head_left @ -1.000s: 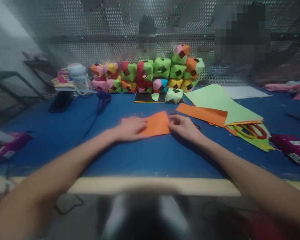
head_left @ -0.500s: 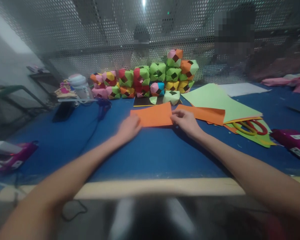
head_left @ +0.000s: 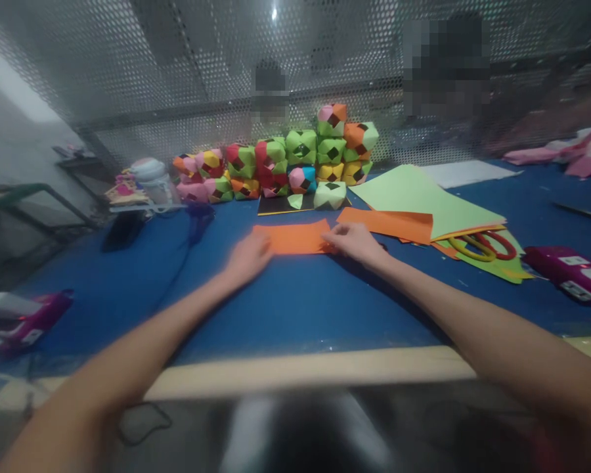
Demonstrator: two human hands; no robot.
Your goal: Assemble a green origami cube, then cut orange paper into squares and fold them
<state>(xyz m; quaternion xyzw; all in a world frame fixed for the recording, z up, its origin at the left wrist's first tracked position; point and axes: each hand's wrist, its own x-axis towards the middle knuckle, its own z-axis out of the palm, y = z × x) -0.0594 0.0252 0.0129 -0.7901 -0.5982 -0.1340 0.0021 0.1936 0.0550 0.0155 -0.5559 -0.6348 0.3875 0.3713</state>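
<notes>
The left hand (head_left: 250, 256), laid flat on the orange sheet (head_left: 295, 239) a second earlier, now appears to grip its left end, fingers closed, while the right hand (head_left: 358, 243) pinches the other, securing both ends at the blue table (head_left: 285, 309).

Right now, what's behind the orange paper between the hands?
A black sheet bearing a pale green paper scrap and a pale green folded-paper ball; farther back, stacked multicoloured folded-paper balls. Whatever lies directly under the orange paper is covered.
</notes>
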